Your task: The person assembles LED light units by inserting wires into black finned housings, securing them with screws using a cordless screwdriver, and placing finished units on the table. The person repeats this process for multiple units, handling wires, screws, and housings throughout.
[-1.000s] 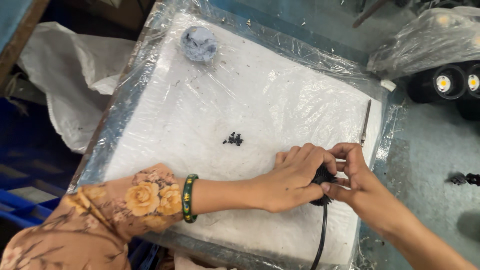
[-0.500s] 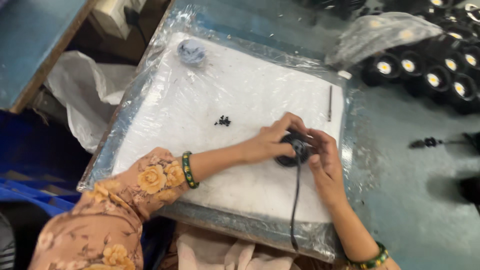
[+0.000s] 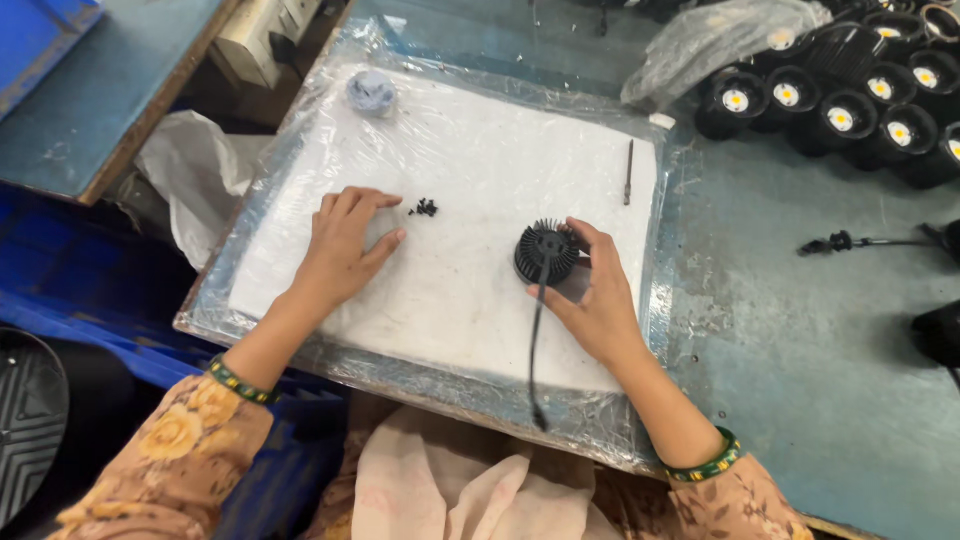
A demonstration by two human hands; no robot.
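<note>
Right grip (image 3: 590,300) around finned lamp body (image 3: 545,252)

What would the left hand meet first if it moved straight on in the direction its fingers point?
Most likely the small pile of black screws, lying just beyond the fingertips of the left hand on the white pad.

Clear plastic bag (image 3: 715,40), crumpled, top right, over black lamps (image 3: 830,100).
</note>
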